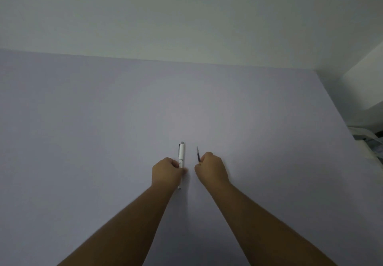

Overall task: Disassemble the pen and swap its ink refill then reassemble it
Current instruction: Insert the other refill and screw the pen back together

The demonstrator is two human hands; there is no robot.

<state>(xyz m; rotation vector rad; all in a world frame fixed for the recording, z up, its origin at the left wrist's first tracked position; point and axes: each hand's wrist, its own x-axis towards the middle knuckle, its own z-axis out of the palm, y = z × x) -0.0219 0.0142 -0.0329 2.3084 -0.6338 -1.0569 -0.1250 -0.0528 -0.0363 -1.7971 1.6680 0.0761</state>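
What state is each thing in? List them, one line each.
White pen: whole as far as shows, gripped mid-body, clicker end pointing away.
Ink refill: outside the pen, held, tip pointing away.
Left hand: closed around the pen.
Right hand: closed around the refill.

Single head-worn wide-angle view; looks forward and down over pale table [103,141]; both forearms enter from near edge; wall [186,17] fills far part; table's right edge visible.
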